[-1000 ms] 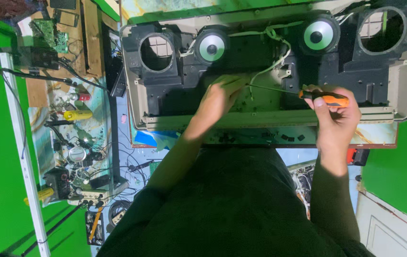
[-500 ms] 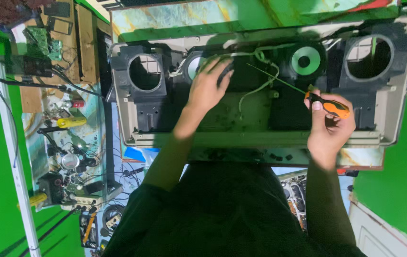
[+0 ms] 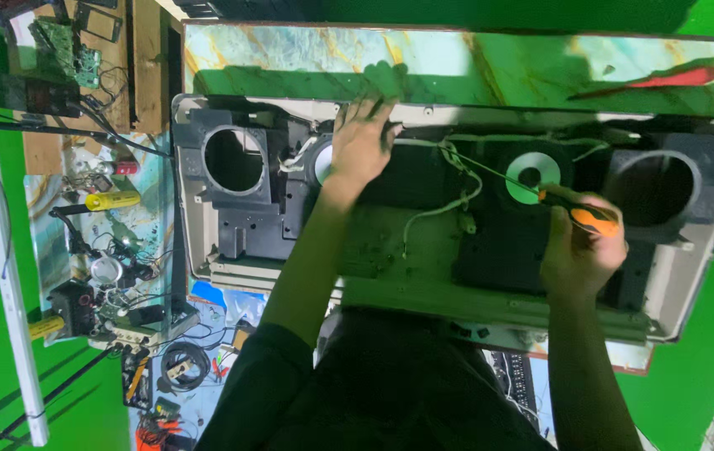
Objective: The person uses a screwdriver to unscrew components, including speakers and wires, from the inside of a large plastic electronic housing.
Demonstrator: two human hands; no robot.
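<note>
The opened speaker housing [image 3: 424, 250] is seen across the middle of the frame, its right end cut off by the frame edge and its lower edge partly hidden behind the person's dark sleeves. Two large round openings are counted, one at left [image 3: 234, 160] and one at right [image 3: 652, 188]. Two round speaker drivers are counted: one at centre right [image 3: 530, 177] fully visible, one at centre left [image 3: 320, 164] largely covered by the left hand [image 3: 361, 142]. That hand is spread open, fingers pressed flat on the upper rim of the housing, nothing grasped. The right hand [image 3: 581, 250] is closed around an orange-handled screwdriver [image 3: 578, 213], at the right of the frame; its thin shaft runs toward a white wire bundle [image 3: 457, 179], the tip hard to make out. At the left, a cluttered bench [image 3: 98, 250] holds a yellow cylinder [image 3: 111, 200]; smaller items there cannot be identified.
</note>
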